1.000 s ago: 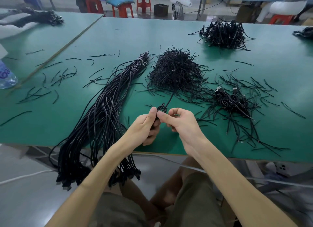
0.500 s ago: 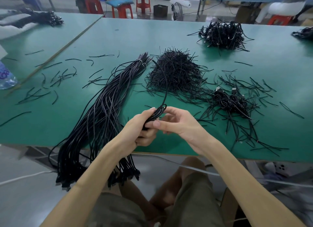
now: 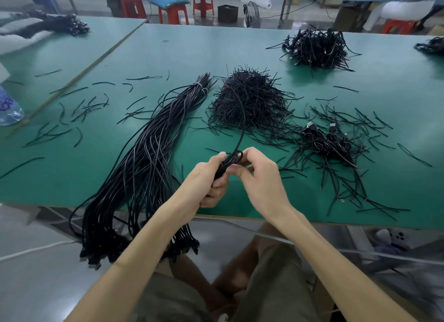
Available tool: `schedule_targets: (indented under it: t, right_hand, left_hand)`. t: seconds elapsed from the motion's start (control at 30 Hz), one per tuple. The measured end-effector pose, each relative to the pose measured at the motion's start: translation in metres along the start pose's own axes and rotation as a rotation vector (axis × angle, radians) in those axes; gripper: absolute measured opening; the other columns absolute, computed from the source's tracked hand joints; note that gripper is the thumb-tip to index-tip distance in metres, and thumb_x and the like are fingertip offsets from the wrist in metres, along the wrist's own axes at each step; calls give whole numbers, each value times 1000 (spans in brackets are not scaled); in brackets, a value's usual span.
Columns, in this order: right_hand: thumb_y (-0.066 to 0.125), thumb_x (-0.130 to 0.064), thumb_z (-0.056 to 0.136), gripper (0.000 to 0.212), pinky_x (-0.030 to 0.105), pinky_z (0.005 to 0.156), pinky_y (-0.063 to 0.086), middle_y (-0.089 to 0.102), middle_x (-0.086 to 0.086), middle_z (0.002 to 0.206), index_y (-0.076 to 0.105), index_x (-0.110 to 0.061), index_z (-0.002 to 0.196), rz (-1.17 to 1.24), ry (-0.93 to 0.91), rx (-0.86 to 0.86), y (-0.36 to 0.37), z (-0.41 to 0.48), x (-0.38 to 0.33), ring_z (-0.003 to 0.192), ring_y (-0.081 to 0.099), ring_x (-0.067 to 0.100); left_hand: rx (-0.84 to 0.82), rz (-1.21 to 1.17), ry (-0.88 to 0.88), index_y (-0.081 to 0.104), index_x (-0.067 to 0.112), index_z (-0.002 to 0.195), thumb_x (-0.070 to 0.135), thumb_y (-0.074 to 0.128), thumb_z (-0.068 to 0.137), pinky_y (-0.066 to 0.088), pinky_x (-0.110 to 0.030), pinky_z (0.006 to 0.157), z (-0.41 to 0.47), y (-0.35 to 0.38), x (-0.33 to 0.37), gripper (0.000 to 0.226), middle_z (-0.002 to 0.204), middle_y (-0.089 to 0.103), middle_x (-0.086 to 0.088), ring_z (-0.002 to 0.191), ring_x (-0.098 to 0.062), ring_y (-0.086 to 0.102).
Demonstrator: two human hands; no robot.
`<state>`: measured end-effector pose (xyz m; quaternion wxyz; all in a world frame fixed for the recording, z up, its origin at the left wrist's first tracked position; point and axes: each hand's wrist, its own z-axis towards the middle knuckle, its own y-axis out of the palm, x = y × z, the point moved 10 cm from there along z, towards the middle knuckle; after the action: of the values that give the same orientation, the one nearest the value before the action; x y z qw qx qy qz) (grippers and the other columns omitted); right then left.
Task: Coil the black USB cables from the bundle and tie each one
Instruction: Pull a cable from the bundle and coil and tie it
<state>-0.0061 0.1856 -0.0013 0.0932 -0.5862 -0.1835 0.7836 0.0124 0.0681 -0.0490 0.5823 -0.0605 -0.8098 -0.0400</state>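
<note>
My left hand (image 3: 208, 177) grips a partly coiled black USB cable (image 3: 229, 162) just above the table's near edge. My right hand (image 3: 258, 175) pinches the same coil from the right, thumb and fingers curled on its loops. A free length of that cable (image 3: 242, 120) arcs up and away over the pile of black ties (image 3: 249, 100). The long bundle of black USB cables (image 3: 144, 158) lies to the left, bound at its far end and hanging over the table edge. A small heap of coiled cables (image 3: 329, 144) sits to the right.
The green table (image 3: 192, 48) carries scattered loose ties (image 3: 79, 110) on the left and right. Another heap of coiled cables (image 3: 317, 48) lies at the far right. A water bottle (image 3: 8, 108) stands at the left edge. Red stools (image 3: 173, 11) stand beyond the table.
The coil in my hands has grown by a loop, and the free cable end has swung up over the tie pile. Both hands stayed near the table's front edge.
</note>
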Motion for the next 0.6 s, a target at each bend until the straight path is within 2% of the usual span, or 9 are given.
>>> schedule_targets:
  t: [0.07,0.17,0.27,0.33,0.37,0.43,0.5,0.6]
  right_hand:
    - [70,-11,93,14,14,71,41,65,5,85,60,-6,84,-28,20,46,-1,-2,3,78,56,11]
    - [65,-17,98,19,15,68,40,62,2,83,58,-9,82,-71,83,83,-1,-4,11,76,54,9]
    - [63,-23,100,23,19,63,41,63,4,82,56,-11,82,-57,112,95,-4,-2,14,75,55,17]
    - [62,-25,101,23,22,64,41,64,4,82,55,-14,81,-56,127,77,-5,0,14,74,56,18]
    - [62,-25,101,23,24,64,42,64,4,82,55,-15,81,-55,141,64,-5,0,14,75,58,19]
    - [61,-26,101,23,27,66,44,65,6,82,55,-15,82,-49,153,41,-3,0,14,77,60,22]
    - [59,-28,102,24,26,64,44,65,7,80,55,-13,84,-52,141,28,-3,1,12,75,59,22]
    - [57,-28,104,25,18,58,41,66,10,78,56,-9,87,-46,129,-14,-2,2,10,63,56,11]
  left_hand:
    - [42,21,23,44,21,53,56,32,105,12,-21,40,-1,-1,3,64,49,26,4,42,-14,17]
    - [87,159,159,55,15,69,52,29,109,22,-22,38,-3,-2,17,60,48,39,5,37,-14,28]
    - [147,466,363,54,24,87,40,36,110,39,-22,46,-11,-5,34,33,57,57,11,42,-11,46]
    - [135,614,405,55,30,105,33,46,108,44,-17,59,-13,-4,37,9,73,62,18,58,-3,55]
    - [139,685,427,56,26,117,29,51,106,47,-20,68,-14,-4,39,12,86,63,18,71,-3,58]
    - [179,865,478,51,18,137,29,53,106,50,-35,83,-18,-2,45,33,112,59,9,94,-15,60]
    - [242,1009,489,48,19,143,38,46,107,51,-44,81,-23,-2,51,41,119,57,6,95,-24,62]
    - [298,1147,495,52,18,136,44,36,108,53,-47,71,-26,0,54,41,109,58,5,84,-25,62]
